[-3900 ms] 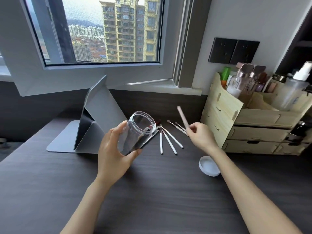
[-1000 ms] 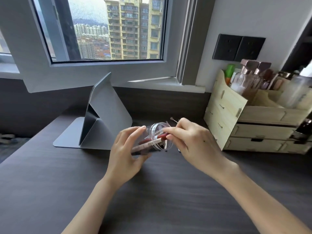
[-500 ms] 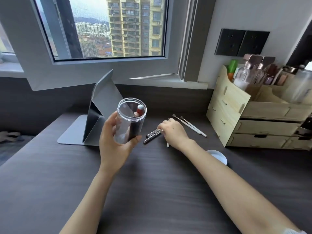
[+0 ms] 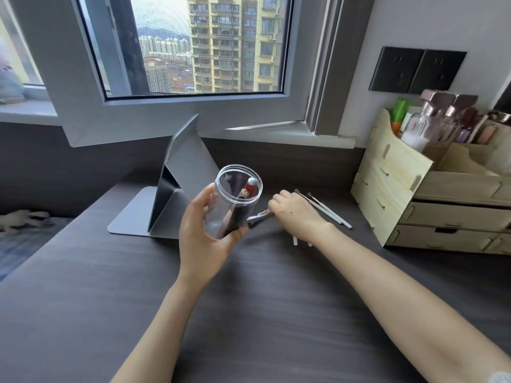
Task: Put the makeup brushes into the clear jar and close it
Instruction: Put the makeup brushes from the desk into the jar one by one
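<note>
My left hand (image 4: 204, 239) holds the clear jar (image 4: 235, 200) nearly upright above the dark desk, its mouth open. Inside it stands a brush with a red and white end (image 4: 250, 186). My right hand (image 4: 296, 217) is down on the desk just right of the jar, fingers closed around silver-ferruled brushes (image 4: 260, 218) that lie there. Two white-handled brushes (image 4: 326, 211) lie behind that hand, and white handle tips (image 4: 295, 240) poke out below it. The jar's lid is hidden behind my right forearm.
A grey folded tablet stand (image 4: 177, 189) sits behind the jar to the left. A wooden drawer organiser (image 4: 409, 189) with bottles on top fills the right side. The window sill runs along the back. The desk's left edge (image 4: 55, 239) drops off toward the floor.
My right hand left the jar mouth after dropping a brush in, went down to the desk and closed on the silver-ferruled brushes. My left hand tipped the jar upright.
</note>
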The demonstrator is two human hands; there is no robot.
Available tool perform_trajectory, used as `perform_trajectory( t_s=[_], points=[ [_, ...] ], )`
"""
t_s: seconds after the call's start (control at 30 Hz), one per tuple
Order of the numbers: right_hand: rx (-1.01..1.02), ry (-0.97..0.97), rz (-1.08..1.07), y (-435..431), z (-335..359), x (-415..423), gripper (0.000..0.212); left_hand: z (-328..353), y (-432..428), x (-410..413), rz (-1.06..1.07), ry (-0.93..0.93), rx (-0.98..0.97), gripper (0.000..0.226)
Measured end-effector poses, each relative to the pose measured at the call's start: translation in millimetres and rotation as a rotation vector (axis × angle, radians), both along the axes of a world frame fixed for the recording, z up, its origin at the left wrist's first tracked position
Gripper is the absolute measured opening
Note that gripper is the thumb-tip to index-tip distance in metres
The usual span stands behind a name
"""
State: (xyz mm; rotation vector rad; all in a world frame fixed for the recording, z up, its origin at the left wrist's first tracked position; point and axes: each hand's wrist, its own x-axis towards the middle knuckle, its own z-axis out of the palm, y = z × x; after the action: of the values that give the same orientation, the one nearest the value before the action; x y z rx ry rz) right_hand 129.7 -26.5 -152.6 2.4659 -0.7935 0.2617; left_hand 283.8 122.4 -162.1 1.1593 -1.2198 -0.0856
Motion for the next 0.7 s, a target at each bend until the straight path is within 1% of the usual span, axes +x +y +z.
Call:
perform_trajectory(
  t_s=[0.07,0.13,0.2,0.23,0.27,0.33,0.43,0.5,0.57,0.63,0.7],
  points=[
    [0.114,-0.279,0.031,11,7,-13,0.006,1,1,-1,0.004,-0.006,0.002,0.08],
    [0.221,-0.643,0.01,25,15,-32,0.019,0,1,-1,0.006,-0.028,0.009,0.08],
    [0.367,-0.883,0.003,47,31,-53,0.022,-3,0,-1,0.015,-0.066,0.015,0.079],
    [0.421,-0.949,0.029,60,40,-63,0.024,-4,-1,-2,0.023,-0.096,0.017,0.079],
    [0.447,-0.967,0.051,72,48,-71,0.026,-5,-1,-3,0.029,-0.133,0.021,0.08],
    [0.473,-0.917,0.085,92,64,-82,0.028,-6,-2,-5,0.031,-0.216,0.026,0.083],
    [0.511,-0.808,0.13,117,81,-85,0.02,-7,0,-8,0.033,-0.326,0.019,0.082],
    [0.555,-0.792,0.134,127,88,-78,0.01,-9,1,-9,0.027,-0.377,0.017,0.079],
    [0.587,-0.797,0.15,132,89,-66,0.012,-10,3,-12,0.006,-0.393,0.019,0.077],
    [0.536,-0.792,0.16,133,83,-53,0.019,-9,4,-15,-0.012,-0.385,0.027,0.077],
    [0.386,-0.748,0.162,132,74,-42,0.028,-9,5,-16,-0.005,-0.39,0.028,0.077]
  ],
)
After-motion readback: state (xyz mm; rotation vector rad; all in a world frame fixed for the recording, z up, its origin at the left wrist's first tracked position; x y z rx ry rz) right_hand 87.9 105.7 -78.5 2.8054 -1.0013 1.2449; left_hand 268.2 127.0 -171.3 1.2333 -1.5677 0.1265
